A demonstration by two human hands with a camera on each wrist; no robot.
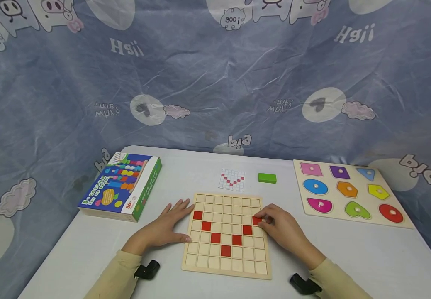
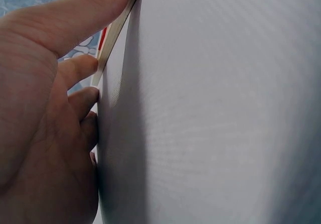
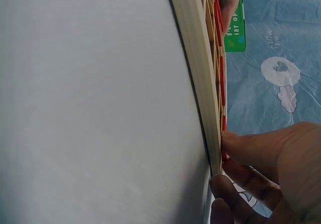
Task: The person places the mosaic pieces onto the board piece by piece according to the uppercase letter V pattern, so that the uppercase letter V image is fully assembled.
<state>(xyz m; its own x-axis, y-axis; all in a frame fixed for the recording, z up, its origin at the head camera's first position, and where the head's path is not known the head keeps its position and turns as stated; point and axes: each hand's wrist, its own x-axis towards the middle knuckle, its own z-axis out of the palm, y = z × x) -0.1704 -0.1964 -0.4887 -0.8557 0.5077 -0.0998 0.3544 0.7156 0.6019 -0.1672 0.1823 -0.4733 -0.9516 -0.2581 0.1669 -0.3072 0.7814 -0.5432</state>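
Note:
A wooden grid board (image 1: 215, 265) lies flat on the table, with several red square tiles in its cells forming a V. My left hand (image 1: 163, 228) spreads its fingers along the board's left side, thumb at the edge; in the left wrist view the thumb (image 2: 85, 18) rests on the board's rim. At the right edge, my right hand (image 1: 284, 228) pinches a red square tile (image 1: 256, 221) between thumb and fingers, over the outermost column. The right wrist view shows that thumb (image 3: 256, 146) at the tile, which the fingers partly hide.
Behind the board lie a small card (image 1: 232, 180) printed with a red V on a grid and a green block (image 1: 267, 178). A colourful box (image 1: 120, 187) is at the left; a shape puzzle board (image 1: 338, 211) with knobbed pieces lies at the right. A patterned blue cloth (image 1: 215, 74) hangs behind.

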